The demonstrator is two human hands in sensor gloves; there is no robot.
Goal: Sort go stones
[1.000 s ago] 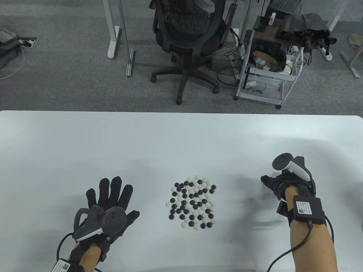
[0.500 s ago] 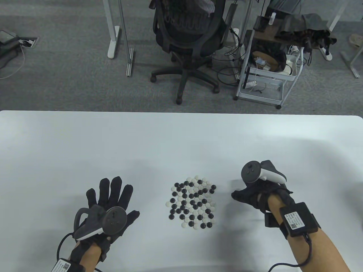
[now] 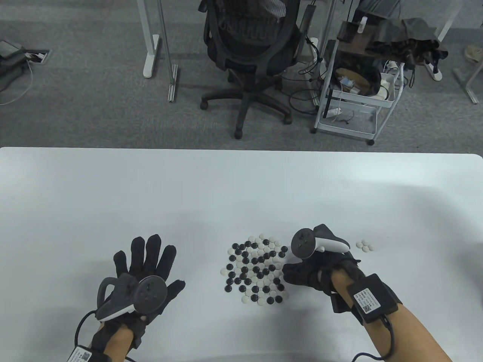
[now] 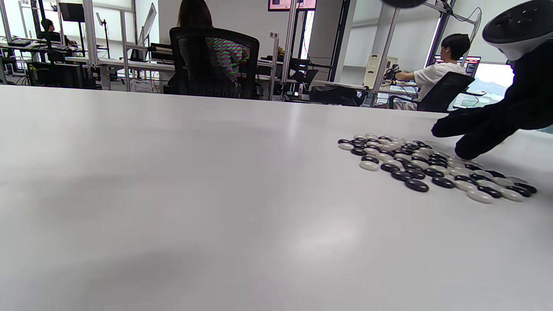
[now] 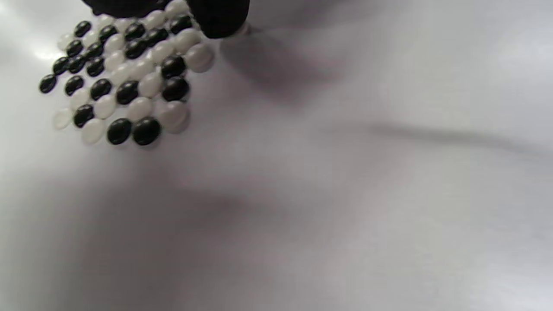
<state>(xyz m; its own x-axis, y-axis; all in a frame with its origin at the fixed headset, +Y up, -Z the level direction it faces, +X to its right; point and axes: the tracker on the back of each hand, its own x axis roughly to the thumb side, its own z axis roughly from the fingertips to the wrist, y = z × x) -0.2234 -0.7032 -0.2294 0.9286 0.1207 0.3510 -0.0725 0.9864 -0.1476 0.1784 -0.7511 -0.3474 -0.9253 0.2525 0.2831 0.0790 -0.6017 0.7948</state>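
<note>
The right hand (image 3: 307,273) has moved left to the round stone cluster (image 3: 256,269).

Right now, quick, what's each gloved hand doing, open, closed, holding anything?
Left hand: open, fingers spread, holding nothing.
Right hand: fingertips at the edge of the cluster of black and white Go stones; grip cannot be told.

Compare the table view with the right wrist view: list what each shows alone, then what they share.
Only the table view shows the left hand lying flat with fingers spread, the small group of white stones set apart on the right, the office chair and the cart. Only the right wrist view shows the pile's near edge close up, under the fingertips. Both show the mixed stone pile, the right hand and the white table.
</note>
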